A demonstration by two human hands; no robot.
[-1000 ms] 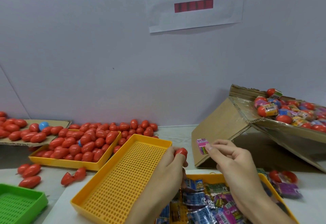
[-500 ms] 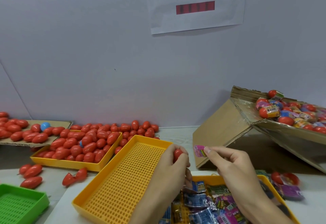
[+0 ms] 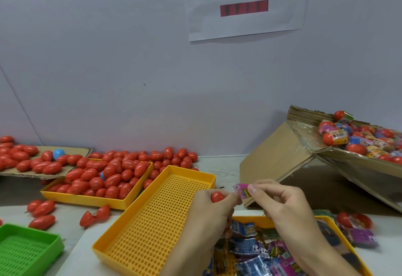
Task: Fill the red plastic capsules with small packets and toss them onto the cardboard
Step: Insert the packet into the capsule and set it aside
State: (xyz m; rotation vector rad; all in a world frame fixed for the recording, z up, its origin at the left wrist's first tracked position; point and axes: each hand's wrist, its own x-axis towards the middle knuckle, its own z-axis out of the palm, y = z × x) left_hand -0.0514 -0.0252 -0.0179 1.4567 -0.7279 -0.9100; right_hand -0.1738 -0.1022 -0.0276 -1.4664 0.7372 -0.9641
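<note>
My left hand (image 3: 208,212) grips a red capsule (image 3: 217,196), only its rounded end showing above the fingers. My right hand (image 3: 280,206) pinches a small pink packet (image 3: 242,190) right beside the capsule, nearly touching it. Below both hands a yellow tray (image 3: 322,219) holds several blue, pink and green packets (image 3: 250,243). At the right a tilted cardboard sheet (image 3: 276,156) carries a pile of filled capsules (image 3: 359,141). Several red capsules (image 3: 104,178) fill a yellow tray at the left.
An empty perforated yellow tray (image 3: 156,217) lies left of my hands. A green tray (image 3: 26,251) sits at the bottom left. Loose red capsules (image 3: 41,209) and a flat cardboard piece (image 3: 76,153) with more capsules lie at the left. An open capsule (image 3: 353,220) lies at the right.
My right hand has brought the pink packet leftward and down to the capsule. My left hand has closed further round the capsule, so less of it shows.
</note>
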